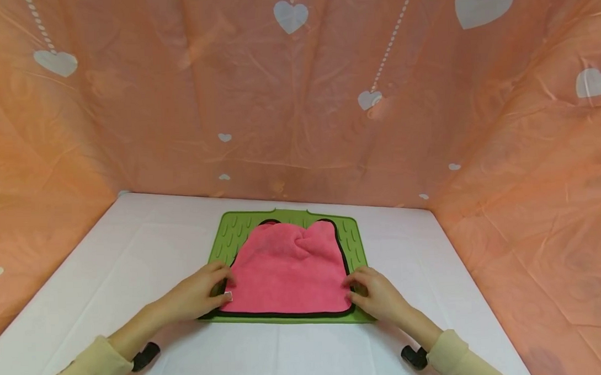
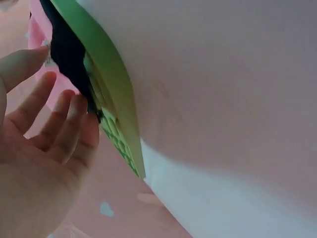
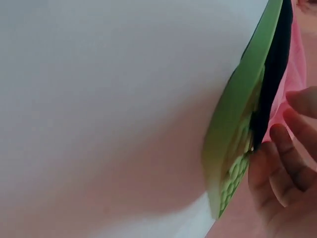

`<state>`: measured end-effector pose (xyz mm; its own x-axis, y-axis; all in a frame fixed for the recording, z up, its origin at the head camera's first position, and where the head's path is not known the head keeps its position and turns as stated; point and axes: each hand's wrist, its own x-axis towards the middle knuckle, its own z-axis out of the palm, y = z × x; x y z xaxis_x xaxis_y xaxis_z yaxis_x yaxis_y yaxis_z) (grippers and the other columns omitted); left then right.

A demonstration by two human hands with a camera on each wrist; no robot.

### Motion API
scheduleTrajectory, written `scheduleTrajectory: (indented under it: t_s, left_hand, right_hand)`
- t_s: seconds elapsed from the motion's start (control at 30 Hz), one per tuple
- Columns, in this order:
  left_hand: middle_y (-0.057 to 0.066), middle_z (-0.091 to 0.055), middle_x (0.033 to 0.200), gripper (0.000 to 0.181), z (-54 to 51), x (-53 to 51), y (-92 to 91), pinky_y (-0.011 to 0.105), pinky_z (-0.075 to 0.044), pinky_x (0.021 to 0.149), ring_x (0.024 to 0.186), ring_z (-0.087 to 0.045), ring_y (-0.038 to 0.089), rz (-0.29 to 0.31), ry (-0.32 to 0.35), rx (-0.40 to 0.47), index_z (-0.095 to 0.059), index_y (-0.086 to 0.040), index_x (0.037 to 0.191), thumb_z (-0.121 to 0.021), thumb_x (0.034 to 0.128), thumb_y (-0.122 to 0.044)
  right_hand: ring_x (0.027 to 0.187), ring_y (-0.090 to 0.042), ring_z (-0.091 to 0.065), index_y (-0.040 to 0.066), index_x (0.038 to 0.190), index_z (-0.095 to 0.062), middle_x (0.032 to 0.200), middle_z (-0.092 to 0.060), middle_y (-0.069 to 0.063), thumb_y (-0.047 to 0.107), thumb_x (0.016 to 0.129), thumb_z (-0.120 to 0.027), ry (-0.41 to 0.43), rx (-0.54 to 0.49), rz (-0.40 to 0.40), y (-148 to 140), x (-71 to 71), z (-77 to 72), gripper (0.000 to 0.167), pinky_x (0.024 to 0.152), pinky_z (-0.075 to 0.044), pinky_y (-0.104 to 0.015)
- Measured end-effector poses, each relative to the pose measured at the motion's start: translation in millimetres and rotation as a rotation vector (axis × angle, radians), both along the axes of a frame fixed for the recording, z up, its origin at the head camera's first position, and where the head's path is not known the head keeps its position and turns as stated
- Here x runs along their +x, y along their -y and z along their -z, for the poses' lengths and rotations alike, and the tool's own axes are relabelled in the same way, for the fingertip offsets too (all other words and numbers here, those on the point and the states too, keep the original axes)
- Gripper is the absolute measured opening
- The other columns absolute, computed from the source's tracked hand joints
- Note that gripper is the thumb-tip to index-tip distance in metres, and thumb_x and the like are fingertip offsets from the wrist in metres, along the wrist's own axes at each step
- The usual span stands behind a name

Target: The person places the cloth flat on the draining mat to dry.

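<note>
A pink cloth (image 1: pixel 288 270) with a black border lies spread over a green mat (image 1: pixel 359 251), its far edge bunched and wrinkled. My left hand (image 1: pixel 202 293) rests at the cloth's near left corner, thumb and fingers apart. In the left wrist view the thumb of that hand (image 2: pixel 44 134) touches a small white tag (image 2: pixel 48 53) on the cloth, and its fingers lie along the dark border. At the near right corner, my right hand (image 1: pixel 379 295) touches the cloth with loosely bent fingers; the right wrist view shows these fingers (image 3: pixel 280 183) beside the black edge.
Beneath the mat is a white-covered table (image 1: pixel 168 236). An orange curtain (image 1: pixel 298 127) with pale hearts stands behind it and on both sides. A black strap piece (image 1: pixel 146 357) sits at the left wrist, another black piece (image 1: pixel 414 357) at the right.
</note>
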<state>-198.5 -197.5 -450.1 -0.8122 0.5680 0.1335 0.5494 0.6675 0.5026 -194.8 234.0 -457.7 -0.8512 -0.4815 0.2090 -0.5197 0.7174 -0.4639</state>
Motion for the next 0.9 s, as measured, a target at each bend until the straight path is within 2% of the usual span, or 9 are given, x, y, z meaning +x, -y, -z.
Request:
scheduleTrajectory:
  t_s: [0.07, 0.13, 0.23, 0.3, 0.43, 0.67, 0.9]
  left_hand:
    - [0.003, -0.063, 0.127, 0.021, 1.2, 0.3, -3.8, 0.050, -0.054, 0.098, 0.117, -0.063, 0.028, 0.034, -0.059, -0.031, -0.071, -0.016, 0.113, -0.078, 0.0934, -0.018]
    - [0.008, -0.062, 0.137, 0.024, 2.5, 0.7, -7.4, 0.055, -0.051, 0.103, 0.127, -0.059, 0.034, 0.069, -0.091, -0.060, -0.072, -0.014, 0.118, -0.077, 0.0940, -0.017]
    - [0.012, -0.058, 0.146, 0.033, 3.4, 1.9, -11.1, 0.058, -0.046, 0.108, 0.135, -0.054, 0.038, 0.121, -0.110, -0.107, -0.072, -0.011, 0.127, -0.076, 0.0951, -0.018]
    - [0.012, -0.057, 0.149, 0.036, 3.9, 2.7, -12.3, 0.059, -0.045, 0.109, 0.137, -0.052, 0.039, 0.134, -0.105, -0.130, -0.071, -0.010, 0.131, -0.075, 0.0954, -0.018]
    - [0.011, -0.055, 0.151, 0.039, 3.9, 3.3, -13.2, 0.059, -0.044, 0.110, 0.139, -0.051, 0.039, 0.142, -0.094, -0.152, -0.070, -0.011, 0.134, -0.074, 0.0963, -0.020]
    - [0.009, -0.057, 0.149, 0.037, 0.9, -2.7, -14.6, 0.058, -0.047, 0.107, 0.136, -0.053, 0.037, 0.129, -0.074, -0.130, -0.071, -0.012, 0.132, -0.075, 0.0959, -0.020]
    - [0.009, -0.062, 0.137, 0.031, -7.6, -22.8, -23.5, 0.052, -0.053, 0.101, 0.125, -0.062, 0.032, 0.061, -0.095, -0.036, -0.071, -0.009, 0.127, -0.074, 0.0960, -0.015]
  right_hand:
    - [0.112, -0.024, -0.063, 0.013, 0.114, -0.076, 0.118, -0.067, -0.002, 0.012, 0.091, -0.080, -0.041, 0.038, -0.045, 4, 0.8, 0.1, 0.023, 0.096, -0.055, -0.045]
    - [0.127, -0.032, -0.058, 0.012, 0.121, -0.075, 0.133, -0.065, -0.007, 0.014, 0.092, -0.078, -0.043, 0.079, -0.099, 7, 1.2, -0.2, 0.029, 0.104, -0.050, -0.054]
    - [0.142, -0.038, -0.047, 0.010, 0.133, -0.071, 0.150, -0.057, -0.010, 0.015, 0.096, -0.074, 0.020, 0.129, -0.174, 10, 1.5, -0.2, 0.037, 0.111, -0.042, -0.060]
    - [0.147, -0.038, -0.042, 0.010, 0.138, -0.068, 0.156, -0.052, -0.009, 0.016, 0.098, -0.071, 0.071, 0.156, -0.194, 11, 2.3, -0.2, 0.040, 0.114, -0.039, -0.061]
    - [0.149, -0.037, -0.039, 0.010, 0.142, -0.065, 0.159, -0.048, -0.006, 0.018, 0.100, -0.069, 0.126, 0.168, -0.195, 10, 3.0, -0.7, 0.043, 0.116, -0.037, -0.060]
    - [0.142, -0.034, -0.049, 0.012, 0.137, -0.068, 0.152, -0.055, -0.006, 0.018, 0.099, -0.070, 0.119, 0.155, -0.187, 12, -3.4, -6.1, 0.038, 0.114, -0.041, -0.057]
    - [0.132, -0.034, -0.058, 0.006, 0.131, -0.070, 0.139, -0.065, -0.009, 0.012, 0.098, -0.072, 0.070, 0.001, -0.123, 21, -21.6, -19.9, 0.034, 0.108, -0.048, -0.055]
